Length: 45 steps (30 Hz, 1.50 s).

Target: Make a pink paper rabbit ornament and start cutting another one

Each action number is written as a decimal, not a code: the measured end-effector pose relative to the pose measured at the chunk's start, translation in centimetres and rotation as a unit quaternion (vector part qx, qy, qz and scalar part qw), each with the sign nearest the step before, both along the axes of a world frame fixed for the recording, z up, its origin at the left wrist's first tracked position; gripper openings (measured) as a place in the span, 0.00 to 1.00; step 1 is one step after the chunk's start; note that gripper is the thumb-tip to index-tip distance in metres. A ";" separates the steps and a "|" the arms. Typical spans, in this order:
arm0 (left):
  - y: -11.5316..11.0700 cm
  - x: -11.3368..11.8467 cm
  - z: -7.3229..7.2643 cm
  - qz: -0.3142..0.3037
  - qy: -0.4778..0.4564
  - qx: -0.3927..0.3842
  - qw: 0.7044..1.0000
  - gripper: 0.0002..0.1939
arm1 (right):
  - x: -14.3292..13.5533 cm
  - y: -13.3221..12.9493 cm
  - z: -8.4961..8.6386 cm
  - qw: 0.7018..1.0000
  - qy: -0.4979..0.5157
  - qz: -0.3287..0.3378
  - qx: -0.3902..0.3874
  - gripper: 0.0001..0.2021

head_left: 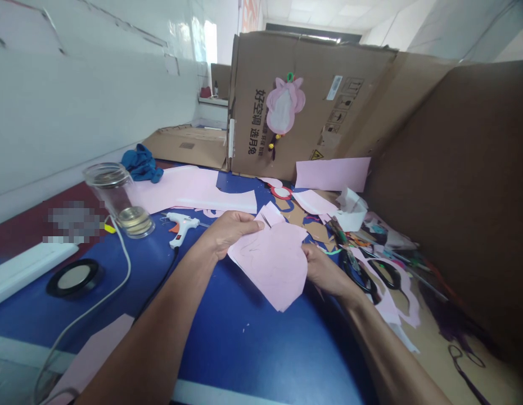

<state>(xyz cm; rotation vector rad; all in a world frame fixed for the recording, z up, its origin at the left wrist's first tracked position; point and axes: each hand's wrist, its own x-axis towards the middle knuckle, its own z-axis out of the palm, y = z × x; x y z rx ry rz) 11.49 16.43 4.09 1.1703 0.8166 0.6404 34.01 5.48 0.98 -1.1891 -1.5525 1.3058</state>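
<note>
Above the blue table, a cut piece of pink paper [272, 264] with faint pencil lines is held between my two hands. My left hand [231, 228] pinches its upper left edge, thumb on top. At the right edge my right hand [318, 267] is closed on the paper, its fingers partly hidden behind it. A short dark line crosses the paper near its top; whether it is a slit or a blade tip I cannot tell. Left of my left hand lies a white glue gun [182, 226]. Behind the hands, larger pink sheets [194, 188] lie flat.
A glass jar [129, 208], black tape roll [76, 277], white power strip [34, 264] and blue cloth [142, 163] are at left. Cardboard panels [320, 112] stand behind and right, bearing a pink paper figure [285, 107]. Paper scraps and dark-handled scissors [466, 360] lie at right.
</note>
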 end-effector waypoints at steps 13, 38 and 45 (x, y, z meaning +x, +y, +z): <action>-0.1 0.2 0.1 0.010 0.015 0.006 1.000 0.08 | 0.0 0.2 -0.2 1.000 -0.009 0.004 0.015 0.16; -0.1 -0.3 0.1 -0.016 0.043 0.029 0.999 0.09 | 0.4 0.1 -0.3 0.999 -0.032 0.021 0.011 0.19; -0.3 -0.3 0.4 -0.016 0.054 0.024 0.998 0.09 | 0.5 0.1 -0.5 0.999 -0.041 0.021 0.010 0.17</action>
